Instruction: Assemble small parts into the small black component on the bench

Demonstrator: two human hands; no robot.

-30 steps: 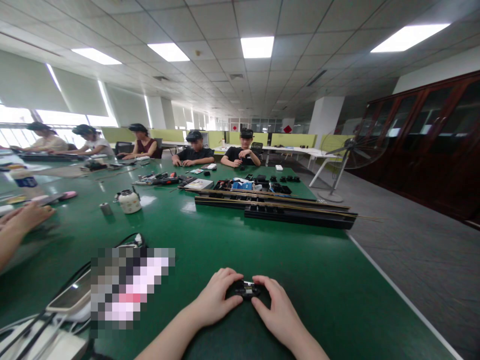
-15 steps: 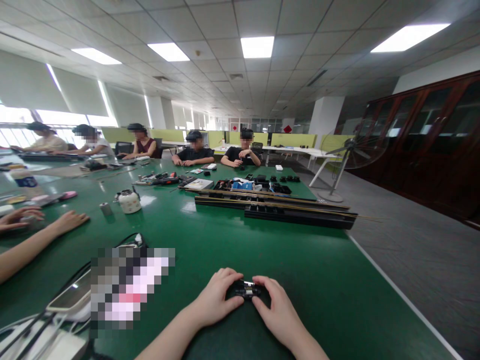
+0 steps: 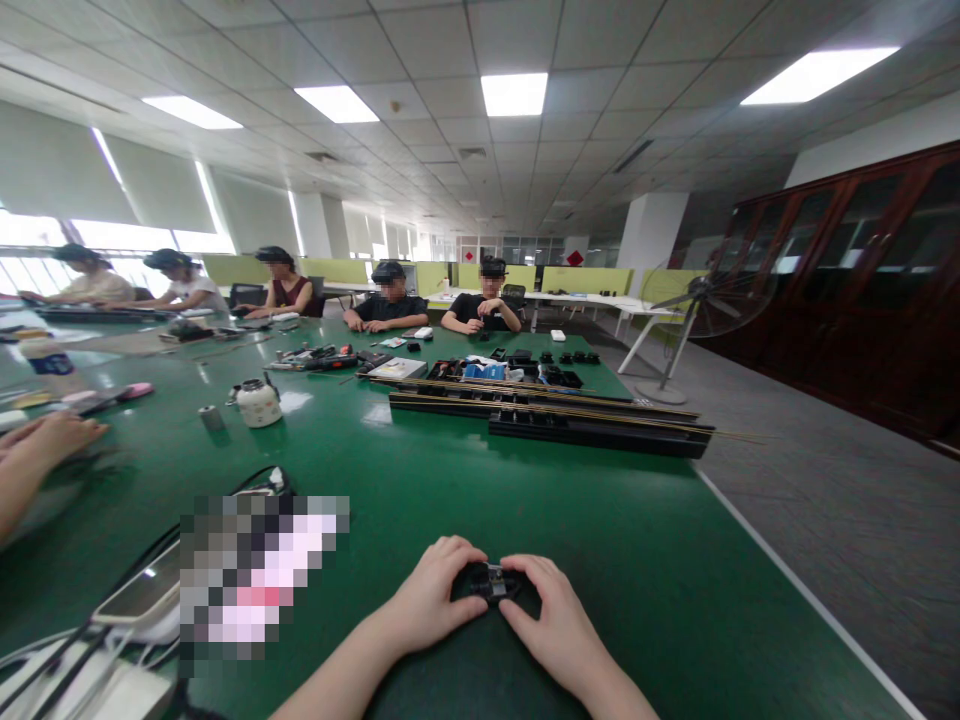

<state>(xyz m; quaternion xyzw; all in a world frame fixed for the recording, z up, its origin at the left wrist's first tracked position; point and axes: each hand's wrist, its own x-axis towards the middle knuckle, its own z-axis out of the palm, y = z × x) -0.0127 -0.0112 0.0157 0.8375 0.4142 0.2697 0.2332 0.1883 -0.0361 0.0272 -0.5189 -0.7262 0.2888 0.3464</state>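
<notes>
A small black part with a shiny metal piece in its middle (image 3: 496, 583) is held low over the green table (image 3: 420, 500). My left hand (image 3: 439, 590) pinches its left end between thumb and fingers. On the other end, the thumb and fingers of my right hand (image 3: 551, 605) are closed in the same way. The fingertips hide both ends of the part, and its exact kind cannot be made out.
Left of my hands lie a phone-like device (image 3: 142, 590), cables and a white box (image 3: 82, 685). Farther off stand a patterned pot (image 3: 259, 403) and a metal cylinder (image 3: 211, 418). Long black rails (image 3: 600, 435) with thin rods cross the table ahead. A co-worker's hand (image 3: 64, 435) is at left.
The part has turned slightly between my fingers, and my right fingertips have shifted a little left. At the left, the co-worker's outstretched arm has drawn back.
</notes>
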